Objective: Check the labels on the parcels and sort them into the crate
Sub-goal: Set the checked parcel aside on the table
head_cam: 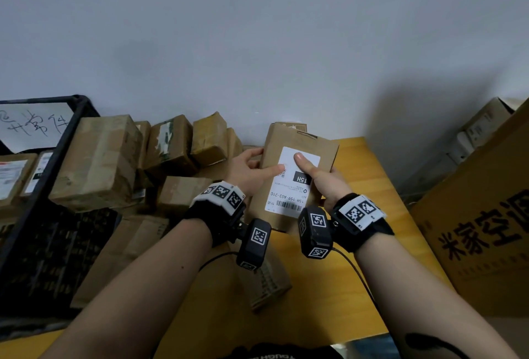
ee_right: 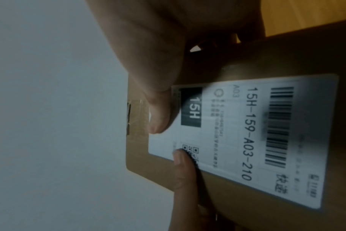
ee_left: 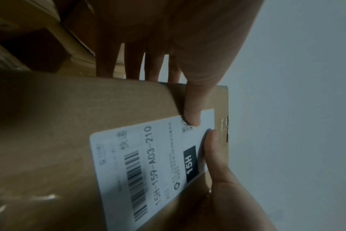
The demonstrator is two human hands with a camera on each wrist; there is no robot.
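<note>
- Cardboard parcel (head_cam: pixel 289 178) is held above the yellow table (head_cam: pixel 357 164), label (head_cam: pixel 292 181) facing up.
- It is pinched by the left hand (head_cam: pixel 252 169) and right hand (head_cam: pixel 323 178), thumbs on the label.
- The black crate (head_cam: pixel 57 158) is seen at nine o'clock.

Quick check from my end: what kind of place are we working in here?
Probably a parcel sorting or storage corner: taped cardboard parcels piled against the wall, a black crate with a handwritten sign, and both hands holding a parcel with a barcoded shipping label.

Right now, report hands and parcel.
Left hand and right hand grip parcel, thumbs on label. Label reads 15H-159-A03-210. Crate left, unobstructed.
</note>
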